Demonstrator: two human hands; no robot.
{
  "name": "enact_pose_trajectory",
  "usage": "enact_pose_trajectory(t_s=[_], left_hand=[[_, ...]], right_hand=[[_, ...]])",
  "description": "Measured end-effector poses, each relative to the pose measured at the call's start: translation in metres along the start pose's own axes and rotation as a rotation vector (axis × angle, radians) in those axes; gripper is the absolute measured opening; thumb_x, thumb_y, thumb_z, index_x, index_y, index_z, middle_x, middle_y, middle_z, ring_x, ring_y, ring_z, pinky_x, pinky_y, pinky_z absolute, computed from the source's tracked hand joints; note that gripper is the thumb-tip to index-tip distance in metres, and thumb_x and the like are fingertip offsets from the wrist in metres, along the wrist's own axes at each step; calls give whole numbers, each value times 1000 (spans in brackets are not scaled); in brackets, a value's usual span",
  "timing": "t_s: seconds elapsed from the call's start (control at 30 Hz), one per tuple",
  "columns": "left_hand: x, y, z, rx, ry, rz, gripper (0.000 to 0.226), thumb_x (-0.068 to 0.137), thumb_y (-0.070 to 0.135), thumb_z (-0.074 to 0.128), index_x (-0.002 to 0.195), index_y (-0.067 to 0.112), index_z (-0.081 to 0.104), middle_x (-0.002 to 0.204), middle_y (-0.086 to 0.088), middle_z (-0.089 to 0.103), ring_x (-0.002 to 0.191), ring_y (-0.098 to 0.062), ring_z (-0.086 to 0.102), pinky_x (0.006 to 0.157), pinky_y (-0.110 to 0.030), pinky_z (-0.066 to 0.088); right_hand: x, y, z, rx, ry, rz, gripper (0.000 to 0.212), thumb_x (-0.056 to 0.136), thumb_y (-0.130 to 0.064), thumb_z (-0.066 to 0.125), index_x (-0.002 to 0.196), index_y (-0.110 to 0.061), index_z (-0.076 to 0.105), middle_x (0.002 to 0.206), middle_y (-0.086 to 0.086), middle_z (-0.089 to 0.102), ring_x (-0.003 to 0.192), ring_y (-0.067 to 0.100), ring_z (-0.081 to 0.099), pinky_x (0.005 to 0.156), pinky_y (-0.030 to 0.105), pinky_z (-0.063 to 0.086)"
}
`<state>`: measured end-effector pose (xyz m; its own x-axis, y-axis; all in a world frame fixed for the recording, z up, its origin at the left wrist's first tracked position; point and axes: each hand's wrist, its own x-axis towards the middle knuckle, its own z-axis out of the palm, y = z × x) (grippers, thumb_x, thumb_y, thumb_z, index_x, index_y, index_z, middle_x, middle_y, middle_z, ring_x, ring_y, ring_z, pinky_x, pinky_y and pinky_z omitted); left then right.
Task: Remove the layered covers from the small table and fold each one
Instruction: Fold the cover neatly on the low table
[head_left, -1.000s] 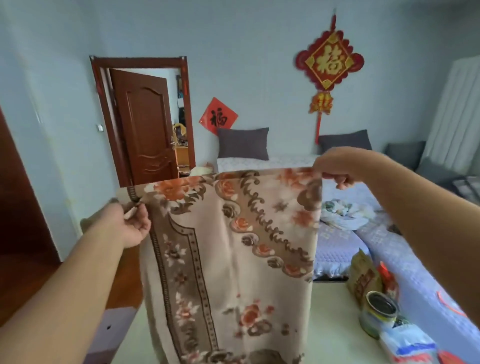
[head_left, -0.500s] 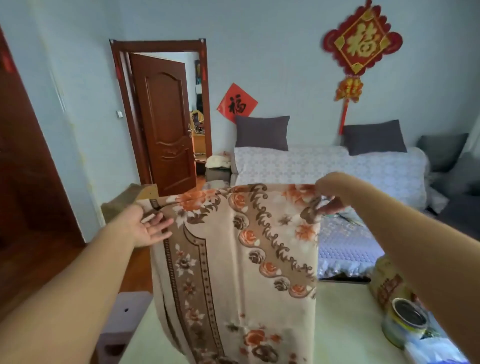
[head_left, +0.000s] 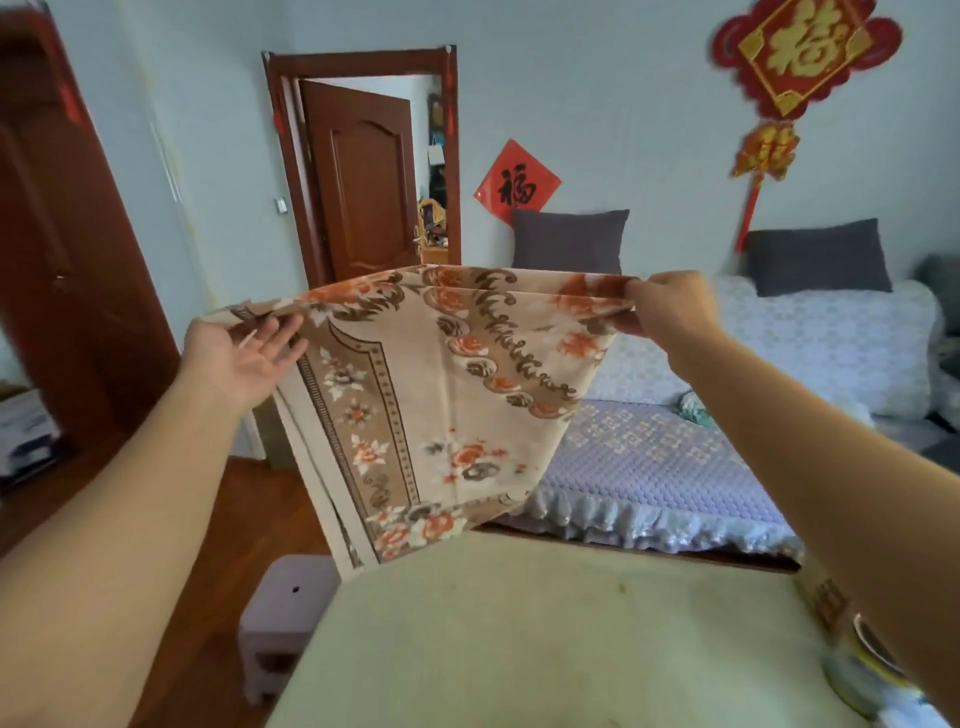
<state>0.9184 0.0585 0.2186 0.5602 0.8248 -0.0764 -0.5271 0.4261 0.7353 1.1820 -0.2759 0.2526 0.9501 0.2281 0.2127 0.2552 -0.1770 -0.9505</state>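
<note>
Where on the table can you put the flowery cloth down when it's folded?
The pale green table top is bare across its middle and left, below the hanging flowery cloth. The right edge is crowded: a tin and a packet sit there, under the right arm.

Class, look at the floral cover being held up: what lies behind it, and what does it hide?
Behind the floral cover show the bed and, above its top edge, the open door. Whatever stands directly behind its middle and left part is covered and cannot be seen.
</note>
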Motion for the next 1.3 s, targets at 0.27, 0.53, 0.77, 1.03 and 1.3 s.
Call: enact_pose_trajectory(t_s=[0.27, 0.53, 0.77, 1.03, 1.3], left_hand=[[-130, -177, -192, 380, 207, -438, 18, 84, 16, 61, 99, 10, 68, 99, -16, 72, 86, -30, 71, 97, -41, 50], [-258, -520, -356, 732, 480, -998, 24, 99, 32, 64, 108, 11, 71, 90, -6, 79, 87, -25, 70, 76, -35, 52], [-293, -646, -430, 786, 568, -912, 42, 80, 49, 75, 100, 12, 75, 95, -9, 79, 95, -31, 74, 96, -51, 56], [-330, -603, -363, 786, 412, -1048, 26, 101, 31, 61, 106, 8, 73, 90, -9, 79, 87, -24, 74, 88, -43, 56], [-338, -602, -387, 661, 409, -1135, 32, 105, 36, 51, 123, 14, 67, 112, -5, 77, 105, -25, 73, 105, -47, 50]], right_hand=[[-119, 255, -21, -403, -4, -39, 31, 77, -26, 46, 72, -6, 69, 73, 15, 69, 78, 36, 64, 69, 43, 51], [-241, 628, -56, -770, -63, 518, 11, 90, -7, 55, 86, -7, 65, 91, 23, 67, 87, 42, 62, 69, 40, 49], [-291, 763, -73, -388, 166, 1042, 23, 90, -27, 57, 93, -8, 70, 88, 12, 73, 86, 31, 72, 75, 43, 62], [-419, 662, -1, 199, -246, 1503, 32, 98, -36, 61, 103, -5, 66, 89, 10, 72, 80, 27, 72, 83, 48, 61], [-437, 657, 29, 431, -122, 1634, 18, 97, -8, 59, 113, -2, 65, 94, 14, 69, 81, 29, 70, 73, 38, 62]])
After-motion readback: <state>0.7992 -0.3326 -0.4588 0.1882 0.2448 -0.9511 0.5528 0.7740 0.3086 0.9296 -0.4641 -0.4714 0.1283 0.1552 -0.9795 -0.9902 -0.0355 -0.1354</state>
